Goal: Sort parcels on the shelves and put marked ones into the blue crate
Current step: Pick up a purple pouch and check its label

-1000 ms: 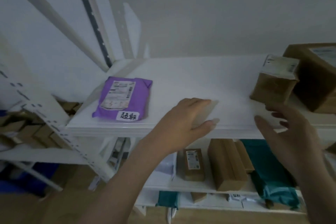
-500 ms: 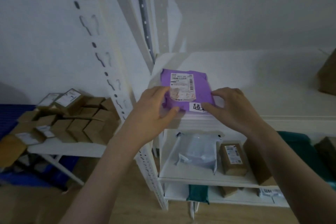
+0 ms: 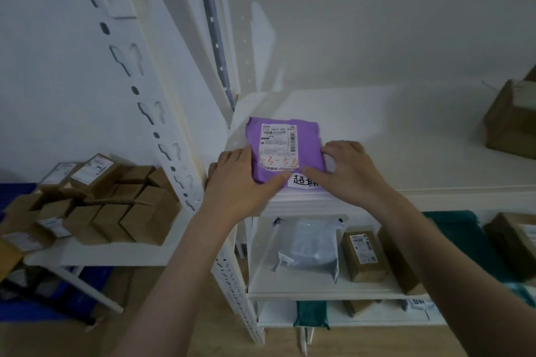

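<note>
Since half a second ago, both hands have been closed further onto the purple parcel [image 3: 285, 151], which lies at the front left corner of the top shelf [image 3: 406, 159]. Its left edge is pinched by the left hand [image 3: 237, 180], its right edge by the right hand [image 3: 348, 171], probably for lifting. A soft, crinkled plastic mailer is seen, with a printed label and a handwritten white tag near its front edge.

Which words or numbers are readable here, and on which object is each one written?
"712 H07-00 007": printed at the top of the shipping label on the purple parcel.
"-3-57", red handwriting, last digit unclear: lower on that label.
"超期", second character half hidden: white sticker on that parcel.
Labels on the brown boxes: too blurred.
</note>
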